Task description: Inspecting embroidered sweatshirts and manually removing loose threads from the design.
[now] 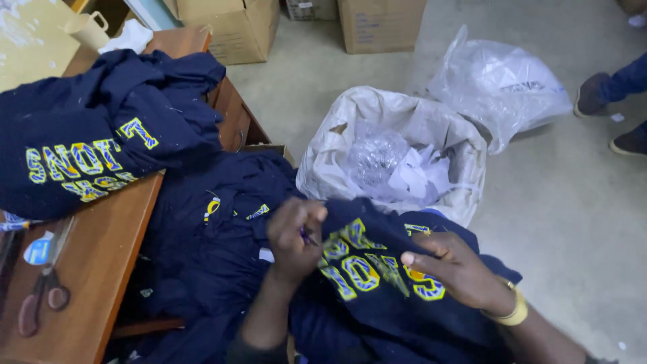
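A navy garment with yellow and blue embroidered lettering lies across my lap. My left hand is closed on a small purple-handled tool, its tip at the lettering. My right hand lies flat on the fabric beside the letters, fingers spread, with a yellow band on the wrist. More navy cloth is bunched to the left of my hands.
A pile of like navy garments sits on a wooden table at left, with scissors. A sack of plastic and paper scraps stands ahead, a clear plastic bag and cardboard boxes beyond. Another person's shoes at right.
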